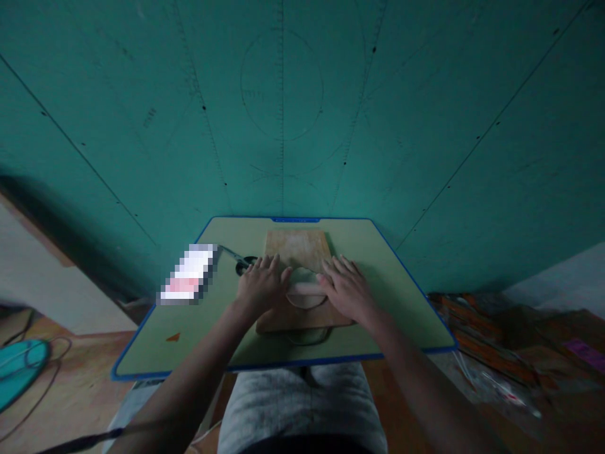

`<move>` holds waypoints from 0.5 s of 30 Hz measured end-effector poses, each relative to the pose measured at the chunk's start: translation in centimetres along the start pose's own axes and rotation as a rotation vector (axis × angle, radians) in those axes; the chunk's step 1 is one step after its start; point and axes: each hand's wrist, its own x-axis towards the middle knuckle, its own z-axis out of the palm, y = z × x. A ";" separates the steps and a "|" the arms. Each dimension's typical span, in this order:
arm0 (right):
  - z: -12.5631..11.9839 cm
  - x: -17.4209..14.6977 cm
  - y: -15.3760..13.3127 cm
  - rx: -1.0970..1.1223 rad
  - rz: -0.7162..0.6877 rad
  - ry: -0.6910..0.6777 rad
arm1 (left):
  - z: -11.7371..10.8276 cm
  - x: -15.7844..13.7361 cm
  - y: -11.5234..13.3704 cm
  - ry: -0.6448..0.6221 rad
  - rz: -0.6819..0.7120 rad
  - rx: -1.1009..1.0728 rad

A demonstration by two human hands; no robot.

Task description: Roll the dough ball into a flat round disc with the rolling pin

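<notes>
A round, flat piece of pale dough (306, 301) lies on a wooden cutting board (297, 244). Across it runs a light rolling pin (306, 289), its ends hidden under my hands. My left hand (263, 280) lies flat over the pin's left end, fingers stretched forward. Over the right end rests my right hand (345, 284), also flat with fingers extended and the thumb towards the dough. Neither hand is wrapped round the pin. Just beyond my left hand are scissors with black handles (243, 263), partly covered by the fingers.
The board rests on a pale green table (401, 315) with a blue rim, against a green wall (302, 126). A blurred-out phone-like object (189, 274) and a small orange triangle (173, 337) lie at left. Clutter (491, 340) covers the floor at right.
</notes>
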 end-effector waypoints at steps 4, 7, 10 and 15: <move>0.3 2.1 0.9 0.101 0.024 -0.075 | -0.1 1.4 0.0 -0.117 -0.001 0.081; 0.7 3.7 1.7 0.162 0.078 -0.133 | -0.1 3.0 -0.1 -0.117 -0.101 0.046; 1.2 5.4 2.6 0.172 0.030 -0.160 | 0.3 5.1 -0.4 -0.100 -0.197 0.006; 1.5 7.3 2.9 0.180 0.099 -0.167 | 0.5 7.3 -0.8 -0.084 -0.243 -0.003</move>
